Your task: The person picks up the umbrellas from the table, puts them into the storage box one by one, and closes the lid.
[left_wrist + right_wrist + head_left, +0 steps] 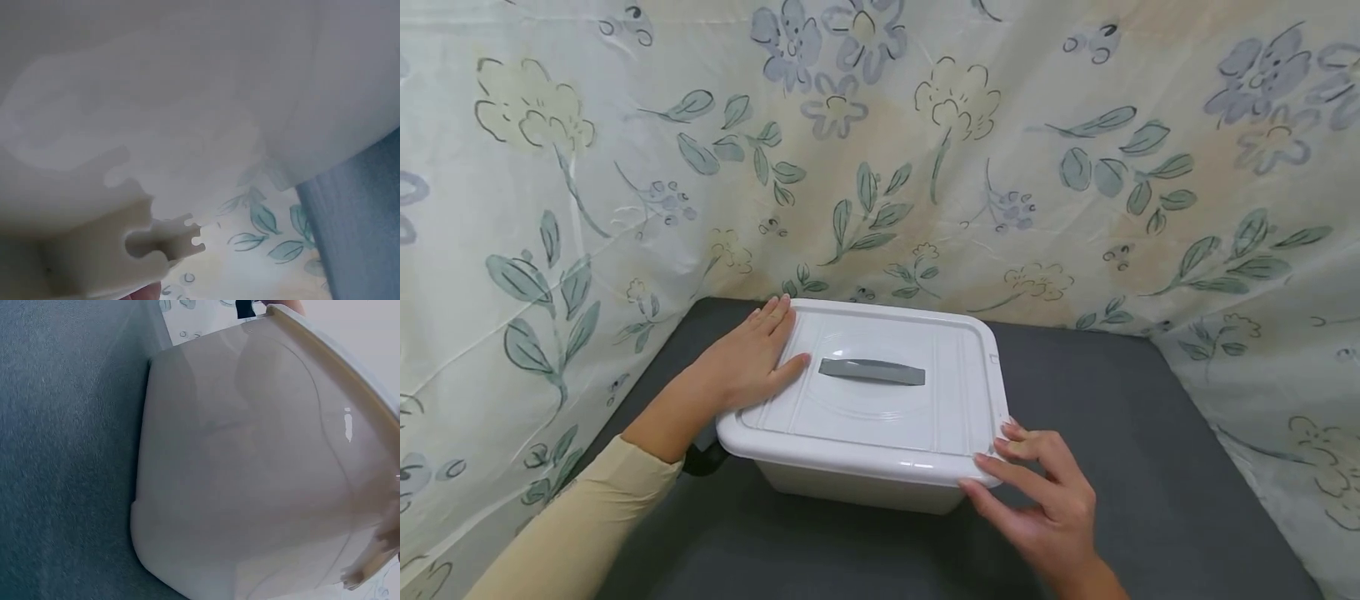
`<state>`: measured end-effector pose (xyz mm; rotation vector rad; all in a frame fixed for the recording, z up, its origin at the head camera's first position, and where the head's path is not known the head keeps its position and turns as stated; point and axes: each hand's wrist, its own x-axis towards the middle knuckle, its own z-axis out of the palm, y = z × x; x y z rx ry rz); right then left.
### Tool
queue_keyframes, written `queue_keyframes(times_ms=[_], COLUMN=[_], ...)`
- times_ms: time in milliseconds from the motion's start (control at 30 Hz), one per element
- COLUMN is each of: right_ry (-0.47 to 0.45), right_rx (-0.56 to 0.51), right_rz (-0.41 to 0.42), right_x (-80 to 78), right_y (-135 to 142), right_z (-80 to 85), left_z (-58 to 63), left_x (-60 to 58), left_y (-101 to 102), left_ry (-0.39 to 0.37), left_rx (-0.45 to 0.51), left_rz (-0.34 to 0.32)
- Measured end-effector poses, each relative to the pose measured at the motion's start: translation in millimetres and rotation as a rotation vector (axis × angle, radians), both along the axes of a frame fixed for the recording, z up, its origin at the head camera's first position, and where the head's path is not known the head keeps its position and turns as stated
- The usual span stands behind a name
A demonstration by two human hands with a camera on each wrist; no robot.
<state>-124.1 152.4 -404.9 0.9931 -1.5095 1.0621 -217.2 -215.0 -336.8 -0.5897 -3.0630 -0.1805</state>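
A white plastic lid with a grey handle covers a pale storage box in the head view. My left hand lies flat across the lid's left end, fingers stretched toward the far corner, thumb pointing at the handle. At the near right corner, my right hand pinches the lid's edge, its thumb at the front rim and fingertips on top. In the right wrist view the side of the box fills most of the picture. The left wrist view shows a notched pale plastic edge up close.
The box stands on a dark grey tabletop. Floral cloth hangs behind the table and along both sides. A black wrist strap shows below my left sleeve.
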Motion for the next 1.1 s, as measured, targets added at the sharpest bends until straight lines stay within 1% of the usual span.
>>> queue_keyframes(times_ms=[133, 233, 400, 633, 900, 1000, 1100], right_ry=[0.017, 0.027, 0.035, 0.028, 0.016, 0.021, 0.038], right_rx=[0.062, 0.107, 0.166, 0.178, 0.178, 0.180, 0.177], right_rz=[-0.053, -0.074, -0.049, 0.035, 0.062, 0.065, 0.072], right_x=[-1.0, -1.3, -5.8, -12.5, -19.1, -20.6, -22.2], right_y=[2.0, 4.3, 10.7, 16.1, 23.4, 24.3, 24.1], right_z=[5.1, 10.6, 15.9, 16.8, 9.2, 9.4, 12.7], left_z=[1.2, 2.2, 4.1, 4.6, 4.9, 4.5, 4.3], left_x=[-0.6, 1.0, 0.9, 0.8, 0.1, -0.6, -0.6], left_y=[-0.4, 0.0, 0.2, -0.6, -2.7, -4.2, -6.1], left_ry=[0.002, 0.005, 0.004, 0.002, -0.011, -0.009, -0.014], left_rx=[0.014, 0.016, 0.027, 0.036, 0.067, 0.070, 0.093], left_rz=[0.020, 0.027, 0.021, 0.018, 0.030, 0.029, 0.018])
